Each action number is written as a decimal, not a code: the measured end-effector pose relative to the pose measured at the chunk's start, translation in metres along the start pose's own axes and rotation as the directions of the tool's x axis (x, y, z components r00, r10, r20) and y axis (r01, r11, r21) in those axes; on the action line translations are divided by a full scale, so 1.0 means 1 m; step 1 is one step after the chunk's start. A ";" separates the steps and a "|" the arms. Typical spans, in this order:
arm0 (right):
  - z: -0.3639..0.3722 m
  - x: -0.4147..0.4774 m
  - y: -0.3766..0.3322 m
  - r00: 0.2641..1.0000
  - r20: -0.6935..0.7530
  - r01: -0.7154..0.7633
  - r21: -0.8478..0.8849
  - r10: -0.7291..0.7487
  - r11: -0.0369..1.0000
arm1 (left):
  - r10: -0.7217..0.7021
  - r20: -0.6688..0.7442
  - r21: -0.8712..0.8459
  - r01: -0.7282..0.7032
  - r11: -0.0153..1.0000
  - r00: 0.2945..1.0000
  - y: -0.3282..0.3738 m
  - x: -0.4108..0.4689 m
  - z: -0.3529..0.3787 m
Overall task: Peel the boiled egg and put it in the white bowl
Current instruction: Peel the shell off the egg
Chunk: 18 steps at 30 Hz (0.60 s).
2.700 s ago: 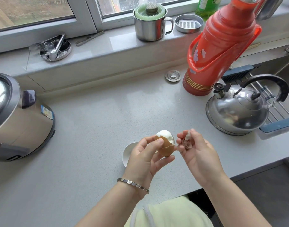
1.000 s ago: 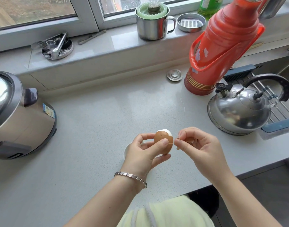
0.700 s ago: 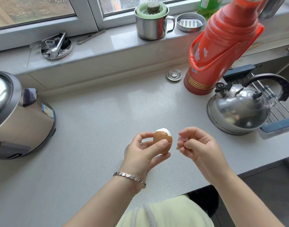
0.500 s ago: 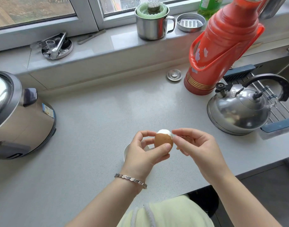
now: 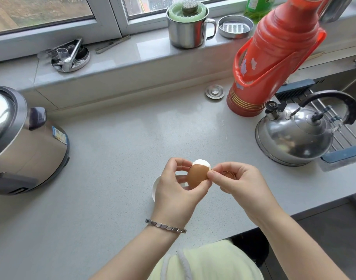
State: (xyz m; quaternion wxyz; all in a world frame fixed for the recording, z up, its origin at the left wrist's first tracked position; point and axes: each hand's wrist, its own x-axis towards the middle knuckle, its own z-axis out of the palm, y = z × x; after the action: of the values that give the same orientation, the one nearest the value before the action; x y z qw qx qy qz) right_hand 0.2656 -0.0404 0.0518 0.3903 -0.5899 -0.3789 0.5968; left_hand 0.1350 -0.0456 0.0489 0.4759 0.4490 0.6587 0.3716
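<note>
You are mid-peel: above the small white ceramic bowl (image 5: 155,187) (mostly hidden by your wrist), your left hand (image 5: 174,190) grips the brown-shelled boiled egg (image 5: 197,174), bared only at its top. Your right hand (image 5: 240,183) pinches the egg at its shell's rim. The next move, I judge, is a gentle outward peel.

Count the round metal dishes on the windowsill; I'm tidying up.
2: left dish holding tongs; right dish beside the steel mug. The thermos may hide more.

cooker (image 5: 25,138) left | kettle (image 5: 294,136) right | egg (image 5: 198,174) above bowl (image 5: 155,187)
</note>
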 end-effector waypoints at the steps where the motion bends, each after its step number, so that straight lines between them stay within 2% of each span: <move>1: 0.000 -0.001 0.000 1.000 0.000 0.002 0.000 -0.002 1.000 | -0.011 0.002 0.002 0.011 1.000 1.000 0.000 0.000 -0.001; 6: -0.007 -0.002 0.000 0.999 -0.037 0.021 0.085 -0.018 0.996 | -0.122 0.036 -0.072 0.124 0.990 0.992 0.002 0.007 -0.005; 8: -0.011 -0.001 0.000 1.000 -0.014 -0.011 0.208 0.014 0.978 | -0.198 0.126 -0.160 0.217 0.963 0.972 0.002 0.011 -0.007; 10: -0.016 0.000 0.000 0.998 0.017 -0.061 0.294 0.058 0.954 | -0.302 0.258 -0.269 0.369 0.890 0.918 0.006 0.015 -0.009; 13: -0.021 0.004 0.002 0.997 0.048 -0.064 0.198 0.056 0.978 | -0.369 0.371 -0.319 0.490 0.811 0.852 0.009 0.019 -0.011; 18: -0.019 0.010 -0.001 0.993 0.115 0.028 0.040 -0.033 0.999 | -0.389 0.379 -0.247 0.497 0.832 0.839 0.007 0.022 -0.011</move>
State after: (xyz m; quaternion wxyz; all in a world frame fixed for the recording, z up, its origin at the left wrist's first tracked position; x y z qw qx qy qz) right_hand 0.2847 -0.0308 0.0487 0.3878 -0.5410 -0.3984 0.6311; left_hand 0.1225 -0.0232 0.0515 0.7173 0.2471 0.5883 0.2800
